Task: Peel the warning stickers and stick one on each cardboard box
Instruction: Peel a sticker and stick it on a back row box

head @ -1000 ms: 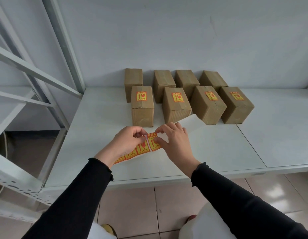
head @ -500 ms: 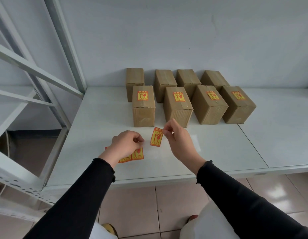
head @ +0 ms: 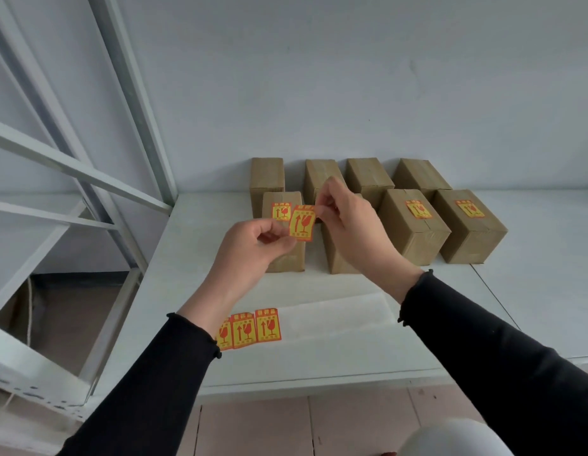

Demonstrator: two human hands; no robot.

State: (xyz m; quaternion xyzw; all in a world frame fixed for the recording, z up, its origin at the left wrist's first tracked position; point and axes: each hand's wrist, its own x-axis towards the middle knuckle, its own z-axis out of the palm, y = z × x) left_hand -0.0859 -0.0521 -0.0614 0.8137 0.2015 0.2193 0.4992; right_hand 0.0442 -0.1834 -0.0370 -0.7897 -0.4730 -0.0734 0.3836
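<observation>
Both hands are raised above the white counter (head: 417, 330), sharing one peeled warning sticker (head: 301, 223), yellow with red arrows and a glass symbol. The right hand (head: 353, 230) pinches the sticker's upper right corner between thumb and forefinger; the left hand (head: 253, 250) has its fingers curled, thumb and forefinger closed at the sticker's lower left edge. The sticker hangs tilted in front of the near-left cardboard box (head: 284, 230), whose top already bears a sticker (head: 281, 211).

Eight boxes stand in two rows at the far side of the counter. The two near-right boxes (head: 414, 227) (head: 468, 225) show stickers on top; the second near box is mostly hidden behind the right hand. The far row (head: 368, 177) shows bare tops.

On the near counter lies the white backing strip (head: 335, 315) with three stickers (head: 253, 327) left at its left end, partly under the left sleeve (head: 154, 390).
</observation>
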